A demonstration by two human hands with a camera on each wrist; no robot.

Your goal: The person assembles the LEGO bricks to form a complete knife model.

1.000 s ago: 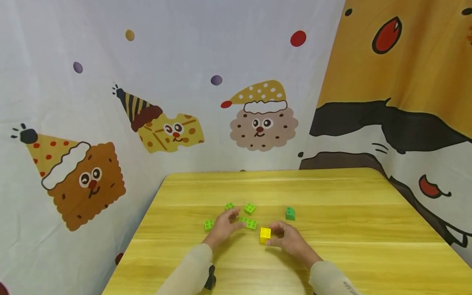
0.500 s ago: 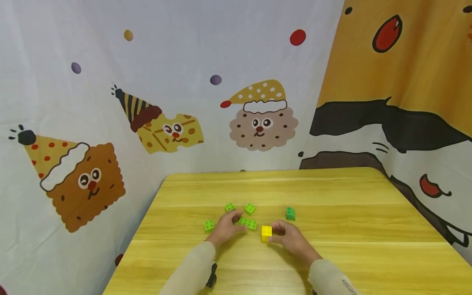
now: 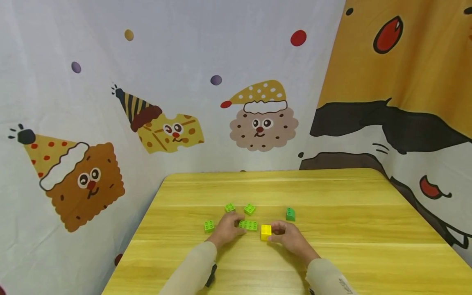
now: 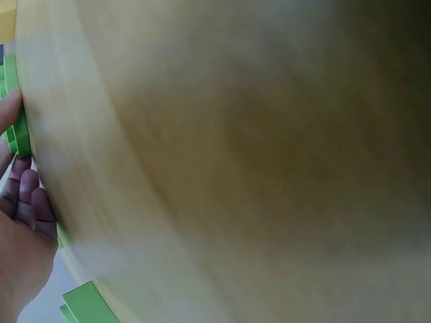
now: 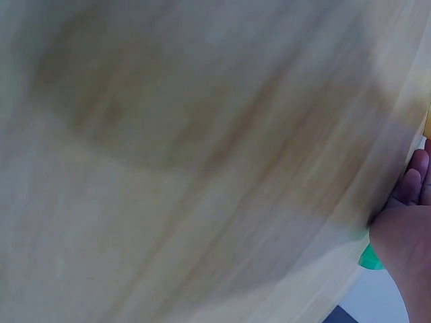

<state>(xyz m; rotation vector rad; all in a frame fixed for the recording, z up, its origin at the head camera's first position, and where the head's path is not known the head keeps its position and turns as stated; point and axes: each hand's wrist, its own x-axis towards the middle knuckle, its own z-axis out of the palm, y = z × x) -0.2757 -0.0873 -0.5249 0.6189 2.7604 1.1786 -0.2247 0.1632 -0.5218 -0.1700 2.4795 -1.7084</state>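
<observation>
A long light-green brick [image 3: 248, 225] lies on the table, its left end pinched between the thumb and fingers of my left hand [image 3: 225, 230]. The left wrist view shows the thumb of that hand [image 4: 23, 249] against the green brick [image 4: 22, 131]. Just right of the long brick, with a small gap, stands a yellow block [image 3: 266, 232]. My right hand [image 3: 293, 240] pinches the yellow block from its right side. At the right wrist view's edge, a sliver of yellow [image 5: 428, 124] shows beyond the curled fingers of my right hand [image 5: 404, 222].
Small light-green bricks lie left of my left hand [image 3: 209, 226], beyond it [image 3: 230, 207] and behind the long brick [image 3: 249, 209]. A darker green curved brick [image 3: 290, 214] sits behind my right hand. The wooden table [image 3: 350, 213] meets a printed cloth [image 3: 221, 49] at the back.
My left hand has moved slightly right and taken hold of the long green brick, which has turned a little and now lies straighter. My right hand has shifted the yellow block slightly away from me.
</observation>
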